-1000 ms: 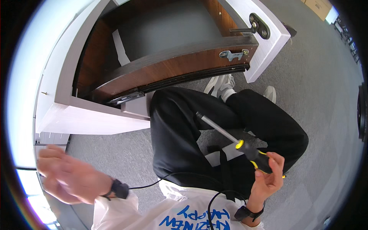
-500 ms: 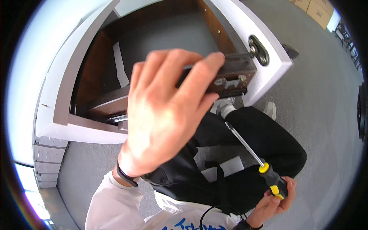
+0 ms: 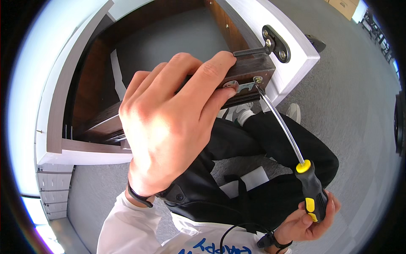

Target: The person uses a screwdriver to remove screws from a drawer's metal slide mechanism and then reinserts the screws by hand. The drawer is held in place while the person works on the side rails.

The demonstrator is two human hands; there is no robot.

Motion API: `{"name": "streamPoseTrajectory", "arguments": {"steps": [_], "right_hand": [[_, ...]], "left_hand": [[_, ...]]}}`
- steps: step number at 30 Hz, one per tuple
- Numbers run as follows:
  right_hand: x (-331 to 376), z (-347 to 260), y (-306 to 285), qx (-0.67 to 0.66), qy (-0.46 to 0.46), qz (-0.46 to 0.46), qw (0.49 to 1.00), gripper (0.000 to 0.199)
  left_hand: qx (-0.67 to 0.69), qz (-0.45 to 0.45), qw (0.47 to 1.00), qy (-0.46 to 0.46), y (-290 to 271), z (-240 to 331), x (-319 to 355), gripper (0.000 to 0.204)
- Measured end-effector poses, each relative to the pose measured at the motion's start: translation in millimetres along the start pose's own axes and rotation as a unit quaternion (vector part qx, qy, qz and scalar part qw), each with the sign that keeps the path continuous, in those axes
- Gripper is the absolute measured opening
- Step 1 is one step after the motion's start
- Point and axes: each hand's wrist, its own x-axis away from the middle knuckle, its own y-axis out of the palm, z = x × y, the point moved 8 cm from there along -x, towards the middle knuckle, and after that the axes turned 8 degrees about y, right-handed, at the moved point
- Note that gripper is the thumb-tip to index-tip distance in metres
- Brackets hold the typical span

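The right hand (image 3: 311, 222) grips one black-and-yellow-handled steel screwdriver (image 3: 310, 182), its tip at one silver metal bracket (image 3: 246, 87); the left hand (image 3: 169, 122), left of it, clasps one dark-brown wooden drawer side (image 3: 249, 73).

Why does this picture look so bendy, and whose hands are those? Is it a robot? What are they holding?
No robot here, just a person using two bare hands! The camera sits on their head, looking down, and its very wide lens bends straight edges. The left hand grips the dark wooden side of an open drawer. The right hand holds a black-and-yellow screwdriver, its tip at a small metal bracket on that side. Inside the drawer lies a pale strip, perhaps paper.
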Motion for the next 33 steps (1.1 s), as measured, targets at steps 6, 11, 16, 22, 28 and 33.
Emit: {"name": "streamPoseTrajectory", "arguments": {"steps": [6, 11, 16, 22, 28, 33], "right_hand": [[-0.1, -7.6, 6.1, -0.006, -0.01, -0.015, 1.0, 0.048], [1.3, -3.9, 1.3, -0.021, -0.008, 0.004, 1.0, 0.048], [-0.7, -0.6, 2.7, -0.023, -0.007, -0.003, 1.0, 0.048], [-2.7, -2.3, 4.8, -0.043, -0.014, -0.015, 0.999, 0.047], [-3.7, -2.6, 6.5, -0.033, -0.023, -0.015, 0.999, 0.047], [-2.1, -16.3, 1.1, 0.044, -0.075, -0.017, 0.996, 0.046]], "left_hand": [[-0.019, 0.009, 1.0, 0.019, -4.5, 4.2, 1.7, 0.042], [-0.018, 0.002, 1.0, 0.023, -3.0, 6.4, 1.4, 0.043], [-0.041, 0.011, 0.999, 0.009, 0.0, 6.6, 1.8, 0.039], [-0.045, 0.019, 0.999, 0.006, 1.0, 6.9, 2.6, 0.038], [-0.048, 0.03, 0.998, 0.013, -0.2, 6.6, 4.6, 0.038], [-0.042, 0.035, 0.998, -0.001, -4.4, 3.2, 4.7, 0.038]]}}
